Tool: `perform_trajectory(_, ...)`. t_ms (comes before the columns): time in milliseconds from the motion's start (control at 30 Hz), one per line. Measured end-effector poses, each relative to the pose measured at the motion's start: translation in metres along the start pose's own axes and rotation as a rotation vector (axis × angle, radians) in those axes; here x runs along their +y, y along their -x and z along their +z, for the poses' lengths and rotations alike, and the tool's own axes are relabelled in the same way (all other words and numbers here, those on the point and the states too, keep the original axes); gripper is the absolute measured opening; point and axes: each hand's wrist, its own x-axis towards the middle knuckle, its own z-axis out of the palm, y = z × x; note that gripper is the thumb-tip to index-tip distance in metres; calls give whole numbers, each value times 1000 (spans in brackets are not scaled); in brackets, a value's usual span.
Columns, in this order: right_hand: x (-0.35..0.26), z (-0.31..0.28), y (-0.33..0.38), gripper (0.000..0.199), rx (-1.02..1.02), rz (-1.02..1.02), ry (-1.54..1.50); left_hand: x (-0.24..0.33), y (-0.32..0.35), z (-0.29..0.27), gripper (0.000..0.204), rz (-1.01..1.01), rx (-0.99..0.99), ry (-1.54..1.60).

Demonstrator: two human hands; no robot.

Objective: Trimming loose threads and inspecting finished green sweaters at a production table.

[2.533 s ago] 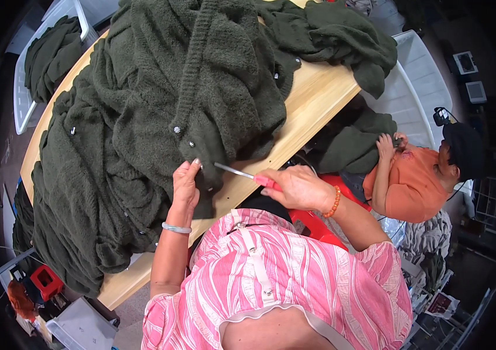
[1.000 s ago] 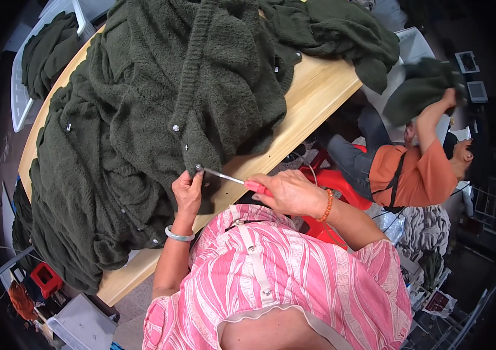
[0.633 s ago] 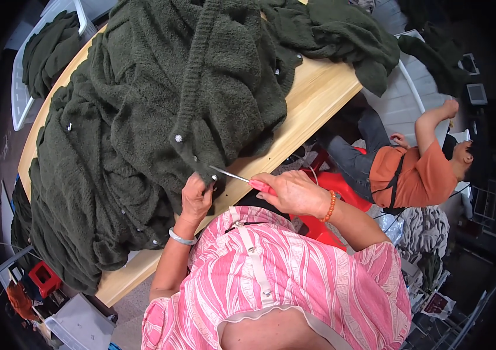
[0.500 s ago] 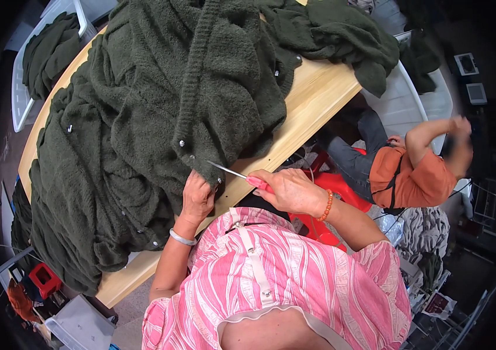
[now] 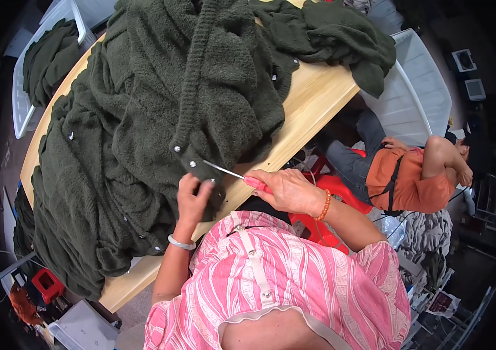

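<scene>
Dark green knitted cardigans (image 5: 143,105) lie heaped on the wooden table, with a ribbed band running down one front and small shiny buttons (image 5: 193,164) along the edges. My right hand (image 5: 287,191) is closed round the pink handle of a tool (image 5: 224,170) with a thin metal shaft; its exact kind cannot be made out. The shaft's tip rests over the knit, close to a button near the table's front edge. My left hand (image 5: 194,198) is at the garment's near edge, slightly blurred, with thumb and index finger apart and nothing visible between them.
The table's wooden edge (image 5: 300,122) slants up to the right. A white bin (image 5: 417,87) stands beyond it, and another bin (image 5: 20,111) holding green knitwear is at the far left. A person in an orange top (image 5: 405,175) sits to the right, beside red stools (image 5: 341,186).
My left hand has let go of the garment edge, its fingers parting and lifting. More buttons show there. My right hand has barely moved; the seated person's arm has come down.
</scene>
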Motion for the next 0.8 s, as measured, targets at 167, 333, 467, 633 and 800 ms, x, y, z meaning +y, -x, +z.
perform_trajectory(167,0,5,0,34,-6,-3,13,-11,-46,0,20,-633,323,1059)
perform_trajectory(333,-4,3,-2,34,70,-36,-15,-26,-64,9,16,-426,284,991)
perform_trajectory(467,-4,2,-4,33,87,-24,-5,-5,-53,2,14,-357,207,860)
perform_trajectory(633,-18,-6,-6,31,-9,-15,25,8,-54,-6,6,-136,214,527)
perform_trajectory(800,-21,-16,-11,34,104,5,104,24,-53,-12,4,85,132,307)
